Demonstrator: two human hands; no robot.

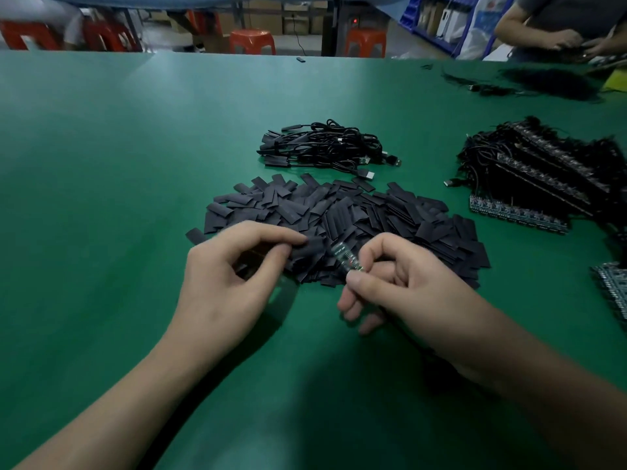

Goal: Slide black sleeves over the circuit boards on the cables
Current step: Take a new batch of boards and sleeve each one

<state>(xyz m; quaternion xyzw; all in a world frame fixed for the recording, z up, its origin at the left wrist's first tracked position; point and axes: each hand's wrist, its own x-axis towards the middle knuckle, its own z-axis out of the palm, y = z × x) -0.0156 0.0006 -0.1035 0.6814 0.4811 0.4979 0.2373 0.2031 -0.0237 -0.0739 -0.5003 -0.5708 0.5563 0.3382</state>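
Note:
My left hand (234, 266) pinches a black sleeve (310, 247) between thumb and fingertips, just above the near edge of a big heap of loose black sleeves (373, 218). My right hand (400, 283) pinches a small green circuit board (344, 254) at its near end. The board's far end points at the mouth of the held sleeve and touches or just enters it. The board's cable is hidden under my right hand.
A bundle of black cables with sleeves and USB plugs (325, 147) lies behind the heap. Stacks of unsleeved boards with cables (543, 178) fill the right side. More boards (614, 286) sit at the right edge. Another person's hands (573, 42) work at the far right corner of the green table (101, 164).

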